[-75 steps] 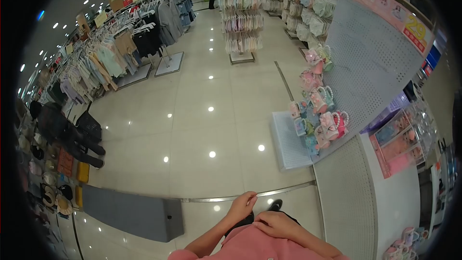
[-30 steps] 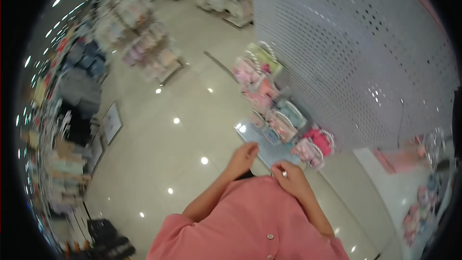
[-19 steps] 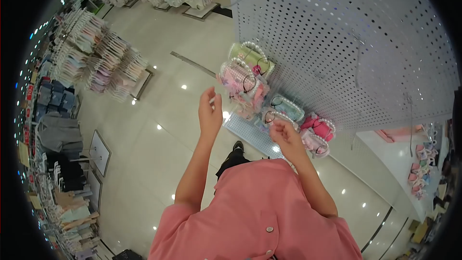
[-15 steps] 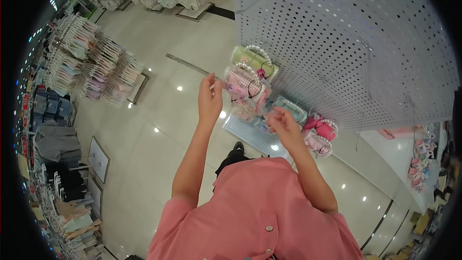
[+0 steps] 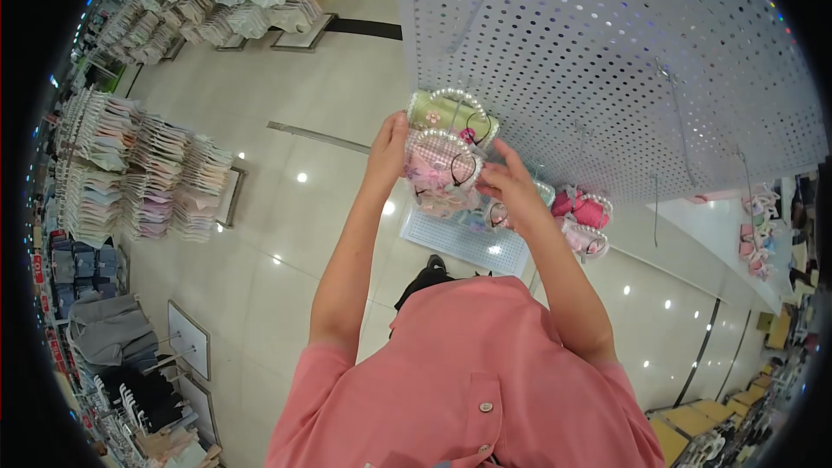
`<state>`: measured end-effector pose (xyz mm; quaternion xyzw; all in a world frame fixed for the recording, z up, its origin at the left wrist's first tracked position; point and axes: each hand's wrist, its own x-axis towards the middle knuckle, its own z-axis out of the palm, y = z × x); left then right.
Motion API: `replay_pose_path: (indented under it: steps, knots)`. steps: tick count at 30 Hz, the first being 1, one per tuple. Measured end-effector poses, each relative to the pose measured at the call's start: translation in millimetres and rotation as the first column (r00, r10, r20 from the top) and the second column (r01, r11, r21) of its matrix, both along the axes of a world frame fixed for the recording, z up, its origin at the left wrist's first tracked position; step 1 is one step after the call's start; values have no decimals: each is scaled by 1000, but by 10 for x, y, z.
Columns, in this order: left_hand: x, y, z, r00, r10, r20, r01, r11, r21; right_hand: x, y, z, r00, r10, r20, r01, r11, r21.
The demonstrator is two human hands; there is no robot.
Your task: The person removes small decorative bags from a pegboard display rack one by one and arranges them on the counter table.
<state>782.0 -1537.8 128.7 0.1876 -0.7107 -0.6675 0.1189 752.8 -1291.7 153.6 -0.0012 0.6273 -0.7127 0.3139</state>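
A light green child's handbag [image 5: 442, 113] with a pearl handle hangs by the pegboard. In front of it, nearer me, is a pink checked handbag [image 5: 433, 156], also with a pearl handle and with bow-like trim. My left hand [image 5: 387, 156] lies along the left edge of these two bags, fingers stretched upward and touching or very close to them. On the other side, my right hand [image 5: 513, 186] is at the right edge of the pink bag, fingers spread and extended. Its thumb points towards the bag. Whether either hand grips a bag cannot be made out.
A white pegboard [image 5: 555, 52] with metal hooks rises at the right. Bright pink bags [image 5: 582, 208] and a pale pink bag [image 5: 585, 238] hang beyond my right hand. Below is a perforated shelf [image 5: 468, 243]. Clothes racks [image 5: 143, 173] stand across the tiled floor at left.
Both hands have moved in against the sides of the pink and green bags. My right hand has risen from lower right, and the view has shifted slightly.
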Motion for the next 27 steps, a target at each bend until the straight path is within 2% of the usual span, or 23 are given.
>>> replay_pose_path:
  steps: [7, 10, 13, 19, 25, 27]
  knots:
    - [182, 179, -130, 999, 40, -23, -39, 998, 45, 187, -41, 16, 998, -66, 22, 66, 997, -28]
    - [310, 290, -96, 999, 46, -18, -44, 991, 123, 372, -119, 280, 994, -90, -67, 99, 986, 136]
    - [413, 316, -19, 1000, 12, 16, -14, 990, 142, 415, -92, 170, 989, -65, -135, 64, 998, -17]
    - [667, 478, 234, 999, 32, 5, -32, 990, 135, 616, -72, 147, 935, -28, -354, 6, 998, -64]
    - [1075, 684, 303, 996, 37, 84, -39, 999, 29, 945, 142, 316, 869, 62, -492, 25, 985, 169]
    - [1228, 805, 245, 993, 29, 119, -25, 999, -39, 1087, 253, 241, 864, 98, -494, -2, 982, 190]
